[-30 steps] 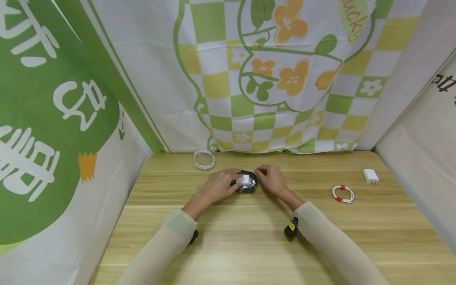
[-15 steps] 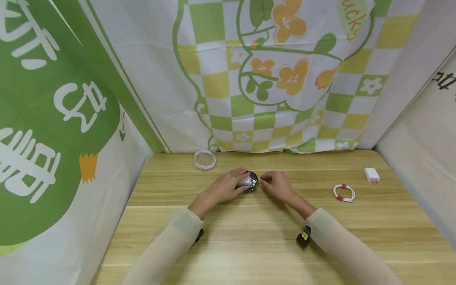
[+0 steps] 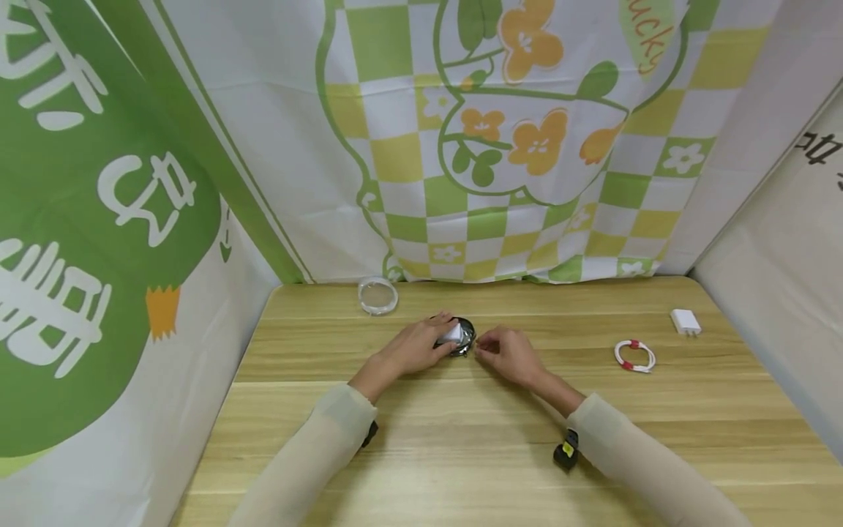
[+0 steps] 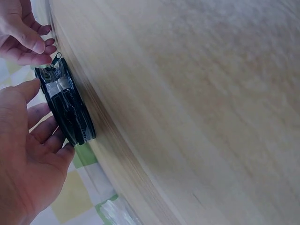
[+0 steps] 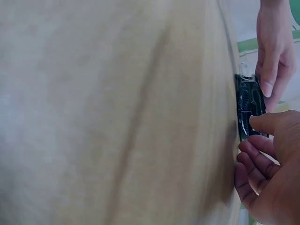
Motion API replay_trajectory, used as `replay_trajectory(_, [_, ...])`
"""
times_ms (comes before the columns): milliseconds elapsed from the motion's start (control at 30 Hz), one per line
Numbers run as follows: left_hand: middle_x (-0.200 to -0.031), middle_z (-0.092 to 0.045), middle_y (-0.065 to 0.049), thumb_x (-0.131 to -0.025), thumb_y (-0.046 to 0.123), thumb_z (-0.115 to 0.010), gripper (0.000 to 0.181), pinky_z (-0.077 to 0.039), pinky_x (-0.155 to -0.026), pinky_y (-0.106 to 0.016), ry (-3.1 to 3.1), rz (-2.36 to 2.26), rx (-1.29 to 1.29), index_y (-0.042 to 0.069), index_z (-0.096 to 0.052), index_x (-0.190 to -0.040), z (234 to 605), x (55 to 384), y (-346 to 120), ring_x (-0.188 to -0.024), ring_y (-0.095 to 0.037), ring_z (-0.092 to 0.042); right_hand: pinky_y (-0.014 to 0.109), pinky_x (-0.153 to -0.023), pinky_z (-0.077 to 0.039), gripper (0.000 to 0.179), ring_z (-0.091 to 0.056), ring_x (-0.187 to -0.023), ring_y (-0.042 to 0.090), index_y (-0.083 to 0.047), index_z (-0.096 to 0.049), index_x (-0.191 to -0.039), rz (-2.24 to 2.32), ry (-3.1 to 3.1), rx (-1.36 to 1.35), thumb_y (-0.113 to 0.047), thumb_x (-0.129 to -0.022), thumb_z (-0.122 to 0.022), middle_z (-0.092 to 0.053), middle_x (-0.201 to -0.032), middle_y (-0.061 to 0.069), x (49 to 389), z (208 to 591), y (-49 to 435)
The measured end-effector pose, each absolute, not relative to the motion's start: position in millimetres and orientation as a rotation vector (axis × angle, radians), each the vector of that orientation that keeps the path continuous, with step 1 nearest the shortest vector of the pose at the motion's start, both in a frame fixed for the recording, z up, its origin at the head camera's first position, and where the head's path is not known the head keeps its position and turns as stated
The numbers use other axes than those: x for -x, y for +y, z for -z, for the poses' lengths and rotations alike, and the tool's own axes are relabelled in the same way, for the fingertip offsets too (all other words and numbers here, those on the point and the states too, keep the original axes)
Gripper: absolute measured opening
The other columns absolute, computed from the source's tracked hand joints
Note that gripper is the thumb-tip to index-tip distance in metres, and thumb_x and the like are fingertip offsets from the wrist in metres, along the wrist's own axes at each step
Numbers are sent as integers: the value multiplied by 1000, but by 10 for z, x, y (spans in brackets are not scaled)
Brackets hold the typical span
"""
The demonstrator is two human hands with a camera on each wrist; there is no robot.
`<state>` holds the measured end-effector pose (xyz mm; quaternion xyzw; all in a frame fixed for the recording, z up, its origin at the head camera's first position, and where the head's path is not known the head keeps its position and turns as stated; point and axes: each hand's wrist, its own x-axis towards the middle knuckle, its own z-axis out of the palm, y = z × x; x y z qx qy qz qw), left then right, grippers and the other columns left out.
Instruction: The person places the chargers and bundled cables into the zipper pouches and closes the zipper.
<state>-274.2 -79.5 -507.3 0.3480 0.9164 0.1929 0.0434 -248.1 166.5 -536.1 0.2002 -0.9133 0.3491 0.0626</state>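
A small round clear zip pouch (image 3: 466,335) with black edging and a white block-like item inside lies on the table near its back edge. My left hand (image 3: 411,345) grips it from the left, thumb on the near side and fingers over the far side. At the pouch's right end, a zipper pull (image 4: 57,56) sticks out in the left wrist view. Close beside that end is my right hand (image 3: 514,355), its fingers loosely bent. The right wrist view shows a gap between its thumb (image 5: 262,123) and index finger (image 5: 261,145).
A coiled clear-white cable (image 3: 378,296) lies at the back left. On the right are a white cable coil (image 3: 634,356) with red ties and a white charger plug (image 3: 686,322). A patterned curtain (image 3: 527,219) hangs behind the wooden table (image 3: 448,454).
Both hands have shifted slightly right and nearer since a second ago. The left fingers now reach farther over the pouch; the right hand has drawn down beside its right end.
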Motion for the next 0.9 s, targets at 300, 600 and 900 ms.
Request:
replay_trajectory(300, [-166,-41,-19,-110,35,-58,58,-31,-127,-43,2781,-612,-1050,4,-47,-159,5107,2767,-789,-156,-29,-36,34,-77,-60,18,-73,-83,15,-5,-83,-99,-1121,-2737,-584,-17,-87,-88,-77,-90,1,2414,5417,1583])
replay_trajectory(600, [-166,-39,-21,-111,32,-56,57,-30,-127,-47,2753,-633,-1057,0,-46,-158,5091,2764,-787,-156,-33,-35,28,-70,-56,17,-69,-74,9,-7,-80,-90,-1147,-2737,-489,-19,-85,-91,-76,-82,-1,2432,5430,1507])
replay_trajectory(900, [-166,-38,-21,-111,31,-57,56,-29,-128,-48,2745,-658,-1029,1,-47,-158,5083,2763,-784,-157,-34,-34,27,-66,-54,18,-66,-68,3,-12,-79,-85,-1126,-2792,-432,-24,-83,-92,-76,-78,-5,2474,5435,1462])
